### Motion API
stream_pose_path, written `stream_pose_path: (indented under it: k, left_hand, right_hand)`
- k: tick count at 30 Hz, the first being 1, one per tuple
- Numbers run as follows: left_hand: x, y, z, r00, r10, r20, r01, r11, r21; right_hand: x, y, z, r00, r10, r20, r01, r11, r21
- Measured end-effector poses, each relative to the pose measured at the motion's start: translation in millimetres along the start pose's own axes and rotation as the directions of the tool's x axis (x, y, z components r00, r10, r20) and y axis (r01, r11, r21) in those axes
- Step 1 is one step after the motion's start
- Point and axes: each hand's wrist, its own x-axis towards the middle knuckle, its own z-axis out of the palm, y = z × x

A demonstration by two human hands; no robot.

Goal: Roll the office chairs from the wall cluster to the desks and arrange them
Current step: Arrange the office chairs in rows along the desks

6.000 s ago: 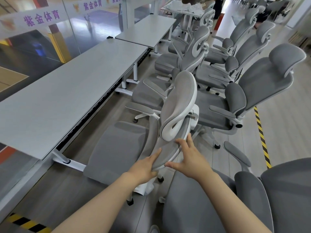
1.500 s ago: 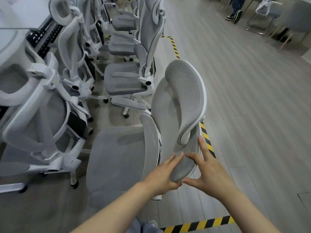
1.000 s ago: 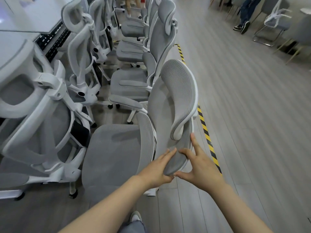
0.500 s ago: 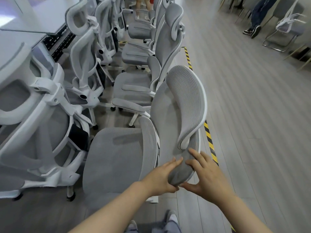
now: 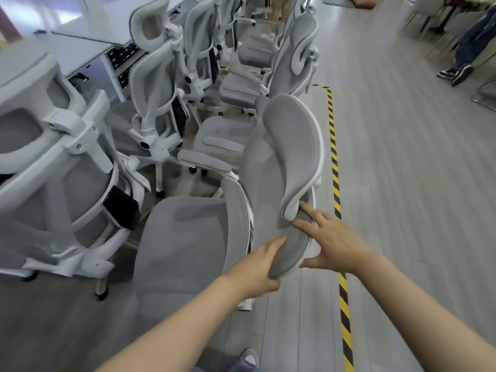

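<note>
While both hands point(image 5: 335, 244) grasp a chair back point(image 5: 288, 248), grey plank floor point(image 5: 402, 183), hazard tape point(image 5: 334, 157), desks point(image 5: 80, 49) left

Chair point(image 5: 185, 245): grey mesh, white frame
Floor tape point(image 5: 334, 157): yellow and black stripes
Floor point(image 5: 416, 183): grey wood-grain planks
Desk point(image 5: 72, 49): white

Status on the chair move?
Left hand and right hand grip the chair by its backrest top. Parked chairs crowd ahead and left.
</note>
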Motion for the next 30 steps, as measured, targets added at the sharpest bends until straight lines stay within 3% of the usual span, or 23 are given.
stream_pose_path:
  k: [5, 8, 25, 30]
  left_hand:
    - [18, 28, 14, 0.99, -0.098, -0.102, 0.097, 0.995, -0.017]
    - [20, 32, 18, 0.986, -0.076, -0.147, 0.072, 0.997, -0.032]
    - [-23, 4, -7, 1.0, -0.027, 0.011, 0.027, 0.999, 0.02]
    - [-15, -4, -27, 0.999, -0.037, -0.019, 0.037, 0.999, -0.001]
  right_hand:
    - [11, 26, 4, 0.988, -0.116, -0.102, 0.116, 0.993, -0.003]
    - [4, 28, 11, 0.978, -0.135, -0.158, 0.14, 0.99, 0.016]
    - [-27, -27, 37, 0.981, 0.015, -0.193, -0.01, 0.999, 0.031]
    - [-3, -27, 27, 0.979, 0.05, -0.195, -0.035, 0.996, 0.083]
